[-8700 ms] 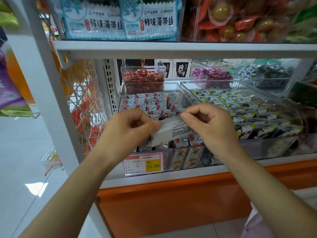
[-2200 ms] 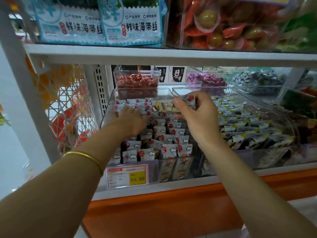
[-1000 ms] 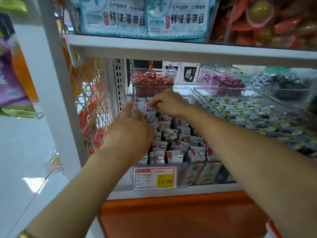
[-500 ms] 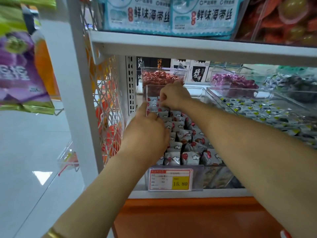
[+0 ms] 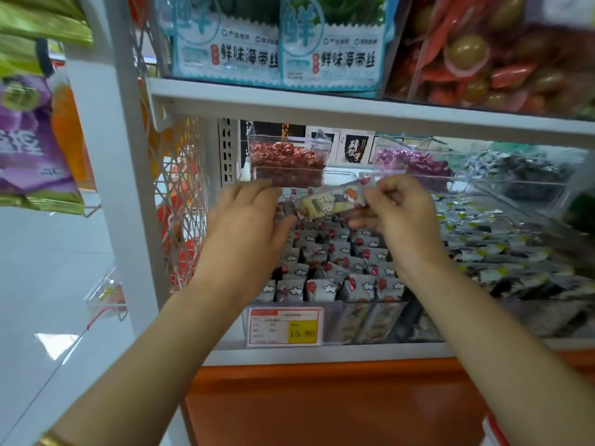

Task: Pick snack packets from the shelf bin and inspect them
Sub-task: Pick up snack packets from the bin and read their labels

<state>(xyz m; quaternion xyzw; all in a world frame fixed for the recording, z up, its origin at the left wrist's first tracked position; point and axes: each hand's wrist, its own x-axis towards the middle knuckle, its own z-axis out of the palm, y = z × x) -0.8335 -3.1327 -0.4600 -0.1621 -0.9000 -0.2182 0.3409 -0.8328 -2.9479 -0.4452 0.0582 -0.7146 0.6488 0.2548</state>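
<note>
- Here, one snack packet [image 5: 328, 202] is out of the shelf bin [image 5: 370, 320] and held just above it, the right hand [image 5: 402, 220] pinching its right end with curled fingers [image 5: 383, 191].
- The left hand [image 5: 248, 220] lies at the packet's other end, fingers relaxed and fairly straight; whether it touches is unclear.
- Picking looks done for this packet; inspection appears barely begun, with rows of packets [image 5: 325, 262] untouched below.

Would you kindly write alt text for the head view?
A person's right hand pinches a snack packet above a shelf bin of similar packets; the left hand lies open beside its other end. A price tag fronts the bin.
</note>
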